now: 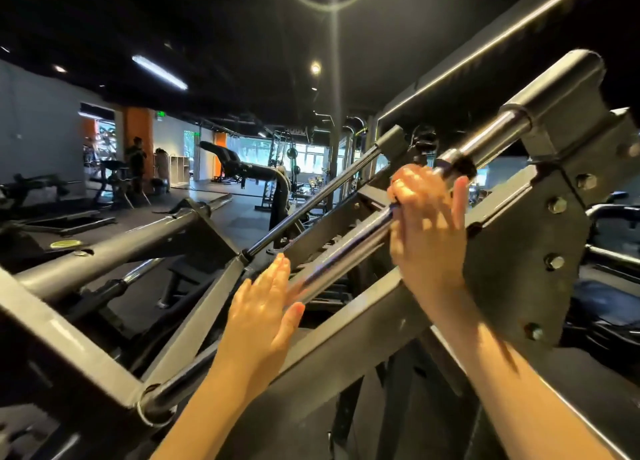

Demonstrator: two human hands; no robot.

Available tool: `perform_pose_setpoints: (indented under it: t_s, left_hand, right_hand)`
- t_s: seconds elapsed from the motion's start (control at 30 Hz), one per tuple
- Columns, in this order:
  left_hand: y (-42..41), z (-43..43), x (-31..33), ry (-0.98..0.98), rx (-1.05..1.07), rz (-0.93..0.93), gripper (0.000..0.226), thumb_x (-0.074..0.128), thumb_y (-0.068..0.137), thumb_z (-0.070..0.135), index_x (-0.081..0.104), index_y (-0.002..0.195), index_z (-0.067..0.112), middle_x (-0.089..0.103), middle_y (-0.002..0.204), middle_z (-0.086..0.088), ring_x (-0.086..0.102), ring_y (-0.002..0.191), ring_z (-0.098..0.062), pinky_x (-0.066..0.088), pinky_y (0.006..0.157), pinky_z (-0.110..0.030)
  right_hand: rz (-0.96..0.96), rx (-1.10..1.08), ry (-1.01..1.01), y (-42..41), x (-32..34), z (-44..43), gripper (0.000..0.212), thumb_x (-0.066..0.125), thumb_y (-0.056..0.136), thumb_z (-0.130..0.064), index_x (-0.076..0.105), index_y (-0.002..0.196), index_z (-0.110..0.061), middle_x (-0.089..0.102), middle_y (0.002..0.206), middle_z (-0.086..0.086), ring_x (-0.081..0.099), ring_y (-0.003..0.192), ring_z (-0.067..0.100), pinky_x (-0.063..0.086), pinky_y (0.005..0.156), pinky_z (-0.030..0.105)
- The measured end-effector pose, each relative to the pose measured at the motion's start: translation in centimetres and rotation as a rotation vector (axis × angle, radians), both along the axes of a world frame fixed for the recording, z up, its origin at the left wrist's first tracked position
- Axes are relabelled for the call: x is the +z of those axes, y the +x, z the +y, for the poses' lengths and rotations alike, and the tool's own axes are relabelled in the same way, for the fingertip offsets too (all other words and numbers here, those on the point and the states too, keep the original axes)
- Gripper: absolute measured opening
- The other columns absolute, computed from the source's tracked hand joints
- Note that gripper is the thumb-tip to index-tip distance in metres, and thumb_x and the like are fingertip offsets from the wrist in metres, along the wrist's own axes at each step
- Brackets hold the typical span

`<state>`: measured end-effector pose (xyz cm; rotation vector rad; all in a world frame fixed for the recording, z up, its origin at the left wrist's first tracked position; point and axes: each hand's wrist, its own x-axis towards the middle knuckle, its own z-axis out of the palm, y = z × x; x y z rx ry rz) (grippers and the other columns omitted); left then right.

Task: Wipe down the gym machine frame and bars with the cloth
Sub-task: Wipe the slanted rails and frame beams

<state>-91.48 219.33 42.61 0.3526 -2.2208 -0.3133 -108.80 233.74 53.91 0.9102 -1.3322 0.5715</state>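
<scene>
Both forearms rise from the lower edge toward the machine; we note the left grip (pixel 266 310) with fingers straight and together, palm turned to the chrome bar (pixel 346 246), fingertips at or just beside it; blur prevents us confirming contact; it holds nothing. Higher on the same bar, the right grip (pixel 426 224) is wrapped around the chrome with fingers curled over and the thumb raised alongside; it sits just below a black collar (pixel 459 166) on the bar.

We cannot make out the cloth; if present it lies hidden under the right palm against the bar, and a faint bluish edge at the fingers is too small to judge. The bar slants from a lower joint up to a grey bolted plate (pixel 530 251); the grey frame beam (pixel 346 335) runs beneath it.

Our judgement: the step in hand is wiping the chrome bar, upper section. The next move calls for a firm stroke along the bar toward the lower joint, the left grip clearing the path or steadying; the frame beam and plate appear yet to be treated.
</scene>
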Motion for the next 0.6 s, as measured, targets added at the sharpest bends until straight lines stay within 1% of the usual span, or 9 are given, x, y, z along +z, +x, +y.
perform_pose_setpoints:
  t_s: [0.07, 0.17, 0.23, 0.3, 0.37, 0.43, 0.47, 0.53, 0.6]
  left_hand:
    - [1.0, -0.8, -0.8, 0.105, 0.001, -0.140, 0.073, 0.002, 0.079, 0.065, -0.004, 0.144, 0.033, 0.015, 0.159, 0.010, 0.018, 0.147, -0.011, 0.008, 0.121, -0.035]
    - [1.3, -0.7, -1.3, 0.211, -0.061, -0.114, 0.072, 0.019, 0.086, 0.061, 0.004, 0.151, 0.031, 0.027, 0.157, 0.007, 0.027, 0.143, -0.013, 0.018, 0.118, -0.035]
    - [1.3, -0.3, -1.4, 0.228, -0.065, -0.083, 0.070, 0.026, 0.091, 0.053, 0.011, 0.154, 0.027, 0.029, 0.156, 0.007, 0.030, 0.141, -0.015, 0.021, 0.118, -0.037]
    - [1.3, -0.2, -1.4, 0.238, -0.085, -0.062, 0.066, 0.030, 0.095, 0.049, 0.015, 0.154, 0.025, 0.031, 0.155, 0.007, 0.032, 0.140, -0.014, 0.021, 0.118, -0.040]
    - [1.4, -0.3, -1.4, 0.239, -0.110, -0.057, 0.068, 0.029, 0.092, 0.051, 0.015, 0.153, 0.025, 0.033, 0.154, 0.007, 0.032, 0.140, -0.013, 0.022, 0.118, -0.043]
    - [1.4, -0.4, -1.6, 0.247, -0.119, -0.065, 0.069, 0.027, 0.090, 0.052, 0.013, 0.153, 0.027, 0.033, 0.154, 0.007, 0.032, 0.140, -0.013, 0.022, 0.118, -0.046]
    - [1.4, -0.4, -1.7, 0.249, -0.118, -0.064, 0.069, 0.027, 0.090, 0.052, 0.013, 0.153, 0.027, 0.034, 0.153, 0.007, 0.032, 0.140, -0.013, 0.022, 0.118, -0.046]
    - [1.1, -0.6, -1.9, 0.247, -0.107, -0.052, 0.069, 0.027, 0.091, 0.052, 0.015, 0.154, 0.027, 0.033, 0.154, 0.007, 0.031, 0.141, -0.013, 0.021, 0.118, -0.047]
    - [1.0, -0.6, -1.9, 0.238, -0.096, -0.047, 0.067, 0.030, 0.094, 0.051, 0.014, 0.154, 0.027, 0.032, 0.155, 0.007, 0.030, 0.142, -0.012, 0.021, 0.119, -0.047]
  right_hand:
    - [-0.026, 0.056, 0.094, 2.4, -3.3, -2.9, 0.029, 0.054, 0.090, -0.005, 0.065, 0.117, -0.006, 0.063, 0.126, 0.012, 0.050, 0.129, 0.030, 0.017, 0.119, 0.048]
    - [0.034, 0.089, 0.367, 4.4, -5.4, -3.4, 0.030, 0.051, 0.093, -0.016, 0.067, 0.118, -0.009, 0.063, 0.127, 0.009, 0.052, 0.127, 0.027, 0.021, 0.118, 0.043]
    - [0.092, 0.066, 0.426, 3.6, -3.9, -2.1, 0.027, 0.052, 0.094, -0.018, 0.068, 0.116, -0.012, 0.065, 0.124, 0.006, 0.056, 0.123, 0.025, 0.024, 0.117, 0.044]
    - [0.081, 0.035, 0.352, 2.2, -1.6, -0.9, 0.024, 0.053, 0.095, -0.018, 0.068, 0.113, -0.012, 0.067, 0.119, 0.005, 0.059, 0.118, 0.025, 0.025, 0.116, 0.047]
    - [0.002, 0.009, 0.184, 1.3, -0.4, -0.3, 0.023, 0.052, 0.096, -0.015, 0.063, 0.116, -0.011, 0.066, 0.120, 0.008, 0.055, 0.121, 0.027, 0.021, 0.118, 0.047]
    - [-0.055, -0.014, 0.032, 2.0, -2.0, -1.6, 0.029, 0.052, 0.094, -0.009, 0.055, 0.123, -0.008, 0.061, 0.126, 0.014, 0.048, 0.127, 0.030, 0.020, 0.118, 0.047]
    - [-0.070, -0.011, 0.030, 2.8, -3.8, -2.7, 0.033, 0.052, 0.093, -0.007, 0.053, 0.125, -0.007, 0.060, 0.128, 0.016, 0.046, 0.129, 0.032, 0.023, 0.117, 0.047]
    - [-0.041, 0.051, 0.195, 4.8, -7.0, -4.4, 0.034, 0.051, 0.092, -0.008, 0.055, 0.125, -0.007, 0.060, 0.129, 0.014, 0.049, 0.129, 0.033, 0.031, 0.113, 0.048]
    - [0.021, 0.099, 0.406, 6.0, -7.7, -4.4, 0.031, 0.049, 0.093, -0.015, 0.060, 0.121, -0.008, 0.063, 0.125, 0.012, 0.054, 0.124, 0.031, 0.035, 0.110, 0.046]
